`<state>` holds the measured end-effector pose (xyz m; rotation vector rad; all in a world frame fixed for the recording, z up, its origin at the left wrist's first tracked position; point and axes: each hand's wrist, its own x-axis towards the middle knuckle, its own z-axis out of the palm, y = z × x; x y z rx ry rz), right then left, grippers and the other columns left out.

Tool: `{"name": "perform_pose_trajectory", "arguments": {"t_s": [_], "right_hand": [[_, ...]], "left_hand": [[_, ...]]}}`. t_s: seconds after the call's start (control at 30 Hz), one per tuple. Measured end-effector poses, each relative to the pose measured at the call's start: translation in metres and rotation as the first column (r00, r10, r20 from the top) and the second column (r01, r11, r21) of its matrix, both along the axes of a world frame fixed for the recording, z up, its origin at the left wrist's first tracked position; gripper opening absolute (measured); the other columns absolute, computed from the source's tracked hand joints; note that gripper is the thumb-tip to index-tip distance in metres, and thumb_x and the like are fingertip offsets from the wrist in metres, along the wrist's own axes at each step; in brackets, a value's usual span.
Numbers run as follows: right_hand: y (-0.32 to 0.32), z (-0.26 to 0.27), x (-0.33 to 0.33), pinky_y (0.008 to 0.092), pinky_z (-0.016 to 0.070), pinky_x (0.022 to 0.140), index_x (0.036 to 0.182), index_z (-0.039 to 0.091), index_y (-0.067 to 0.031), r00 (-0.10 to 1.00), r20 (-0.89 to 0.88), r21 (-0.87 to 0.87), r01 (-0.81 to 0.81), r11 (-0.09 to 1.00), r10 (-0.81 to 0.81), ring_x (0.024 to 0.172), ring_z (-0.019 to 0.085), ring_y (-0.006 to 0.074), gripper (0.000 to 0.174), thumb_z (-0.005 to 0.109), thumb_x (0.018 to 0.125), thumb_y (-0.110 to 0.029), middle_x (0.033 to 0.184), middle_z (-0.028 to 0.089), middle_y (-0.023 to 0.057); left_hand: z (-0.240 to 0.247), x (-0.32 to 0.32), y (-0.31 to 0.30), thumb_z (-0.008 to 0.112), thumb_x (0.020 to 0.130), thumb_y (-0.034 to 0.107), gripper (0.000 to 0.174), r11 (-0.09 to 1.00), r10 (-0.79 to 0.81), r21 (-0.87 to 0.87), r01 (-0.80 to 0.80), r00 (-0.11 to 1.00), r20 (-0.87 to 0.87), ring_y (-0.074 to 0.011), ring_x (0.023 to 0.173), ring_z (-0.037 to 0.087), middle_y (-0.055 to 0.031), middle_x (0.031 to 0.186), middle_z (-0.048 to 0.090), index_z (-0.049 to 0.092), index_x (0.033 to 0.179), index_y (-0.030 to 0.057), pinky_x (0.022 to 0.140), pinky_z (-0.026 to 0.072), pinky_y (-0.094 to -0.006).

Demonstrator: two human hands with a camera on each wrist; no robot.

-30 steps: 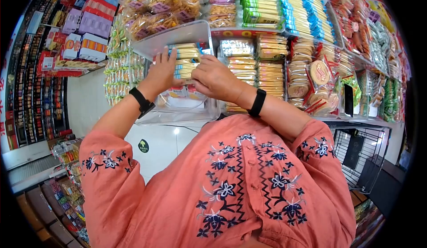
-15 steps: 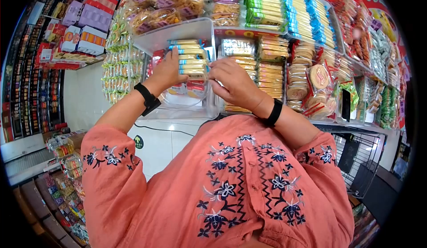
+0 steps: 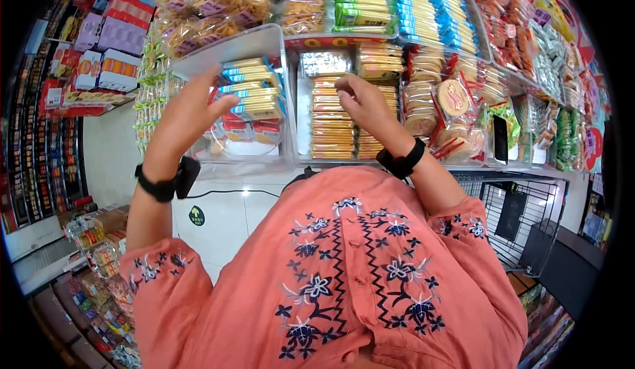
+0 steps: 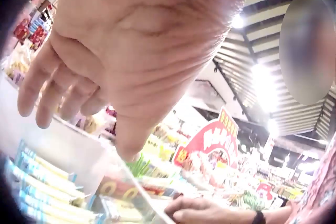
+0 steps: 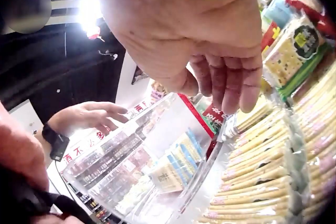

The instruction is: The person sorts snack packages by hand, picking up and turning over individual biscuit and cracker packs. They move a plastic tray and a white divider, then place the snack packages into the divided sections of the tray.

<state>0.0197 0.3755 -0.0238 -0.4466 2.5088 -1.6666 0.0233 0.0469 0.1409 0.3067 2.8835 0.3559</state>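
Observation:
In the head view a clear plastic bin (image 3: 246, 167) holds blue-and-yellow packs of thin sticks (image 3: 254, 92), stacked near its right wall, with red-and-white packs (image 3: 237, 131) in front. My left hand (image 3: 182, 121) is over the bin's left side, apart from the stack, thumb spread and nothing in its grasp. In the left wrist view its fingers hang loosely. My right hand (image 3: 372, 110) hovers over the neighbouring bin of yellow stick packs (image 3: 333, 127). Its fingers are loosely bent and empty, as the right wrist view also shows.
Round wafers in clear bags (image 3: 423, 94) fill the bin to the right. Behind stand bagged snacks (image 3: 215, 5) and green packs (image 3: 360, 5). A wire cart (image 3: 529, 217) is at the right, boxed goods (image 3: 119, 71) on the left. A black phone-like object (image 3: 500, 139) stands at the bins' front.
My left hand has let go of the blue-and-yellow packs and moved left. My right hand has drawn away to the right, over the neighbouring bin. The packs stay stacked in the clear bin.

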Motion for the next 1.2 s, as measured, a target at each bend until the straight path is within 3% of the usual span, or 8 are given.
{"name": "perform_pose_trajectory", "arguments": {"t_s": [0.1,0.13,0.17,0.33,0.4,0.43,0.93,1.2], "right_hand": [[0.012,-0.021,-0.003,0.0363,0.0541,0.079,0.118,0.063,0.0014,0.995,-0.101,0.055,0.031,0.998,-0.025,0.088,0.068,0.0258,0.027,0.062,0.095,-0.012,0.107,0.070,0.0177],[0.016,-0.023,-0.005,0.0361,0.0540,0.079,0.119,0.063,0.0012,0.992,-0.123,0.063,0.045,0.997,-0.037,0.087,0.068,0.0260,0.028,0.063,0.095,-0.012,0.107,0.070,0.0178],[0.020,-0.025,-0.010,0.0448,0.0544,0.084,0.118,0.062,0.0025,0.988,-0.151,0.164,0.043,0.986,-0.018,0.098,0.067,0.0396,0.030,0.063,0.092,-0.012,0.113,0.066,0.0246],[0.009,-0.035,-0.043,0.0496,0.0543,0.086,0.129,0.053,0.0017,0.938,-0.337,0.319,0.038,0.947,0.077,0.103,0.065,0.0434,0.045,0.065,0.088,-0.011,0.125,0.058,0.0241],[0.000,-0.040,-0.054,0.0488,0.0537,0.090,0.135,0.048,0.0014,0.942,-0.319,0.392,0.032,0.919,0.103,0.108,0.063,0.0448,0.053,0.066,0.087,-0.010,0.127,0.059,0.0232],[-0.004,-0.046,-0.060,0.0516,0.0578,0.072,0.123,0.052,0.0041,0.905,-0.407,0.397,0.056,0.916,0.121,0.084,0.069,0.0442,0.041,0.064,0.085,-0.006,0.123,0.055,0.0279],[-0.026,-0.051,-0.078,0.0451,0.0602,0.069,0.120,0.054,0.0051,0.929,-0.222,0.739,-0.038,0.673,0.297,0.084,0.071,0.0393,0.037,0.064,0.088,-0.010,0.111,0.058,0.0262],[-0.011,-0.030,-0.066,0.0477,0.0573,0.083,0.118,0.057,0.0044,0.967,-0.074,0.568,-0.159,0.808,0.242,0.095,0.069,0.0421,0.060,0.081,0.077,-0.033,0.114,0.060,0.0275]], "left_hand": [[0.032,0.031,0.022,0.068,0.099,0.023,0.059,0.874,0.232,0.426,-0.233,0.971,0.054,-0.0274,0.120,0.063,-0.0212,0.138,0.060,0.047,0.146,-0.0025,0.103,0.0490,-0.0346],[0.033,0.041,0.027,0.066,0.100,0.022,0.056,0.837,0.240,0.497,-0.230,0.970,0.043,-0.0253,0.120,0.062,-0.0197,0.137,0.060,0.046,0.147,-0.0021,0.102,0.0496,-0.0337],[0.030,0.052,0.031,0.064,0.101,0.020,0.054,0.794,0.252,0.563,-0.227,0.967,0.036,-0.0231,0.119,0.062,-0.0181,0.136,0.061,0.046,0.147,-0.0016,0.101,0.0502,-0.0328],[-0.004,0.092,0.076,0.058,0.105,0.015,0.046,0.467,0.346,0.822,-0.325,0.923,0.168,-0.0179,0.110,0.066,-0.0153,0.132,0.063,0.048,0.147,-0.0003,0.091,0.0523,-0.0293],[-0.018,0.099,0.096,0.057,0.105,0.014,0.044,0.458,0.339,0.818,-0.347,0.919,0.200,-0.0174,0.107,0.066,-0.0145,0.129,0.064,0.049,0.145,0.0000,0.088,0.0517,-0.0284],[-0.024,0.102,0.105,0.057,0.105,0.014,0.043,0.471,0.328,0.813,-0.342,0.923,0.199,-0.0174,0.107,0.066,-0.0142,0.129,0.064,0.049,0.144,0.0001,0.088,0.0515,-0.0284],[-0.051,0.118,0.153,0.063,0.103,0.018,0.044,0.394,0.329,0.788,-0.473,0.873,0.360,-0.0140,0.106,0.065,-0.0107,0.123,0.067,0.052,0.141,-0.0005,0.089,0.0509,-0.0268],[-0.062,0.114,0.158,0.066,0.101,0.018,0.041,0.414,0.308,0.792,-0.449,0.888,0.342,-0.0120,0.103,0.065,-0.0090,0.117,0.070,0.057,0.136,0.0001,0.088,0.0517,-0.0266]]}}
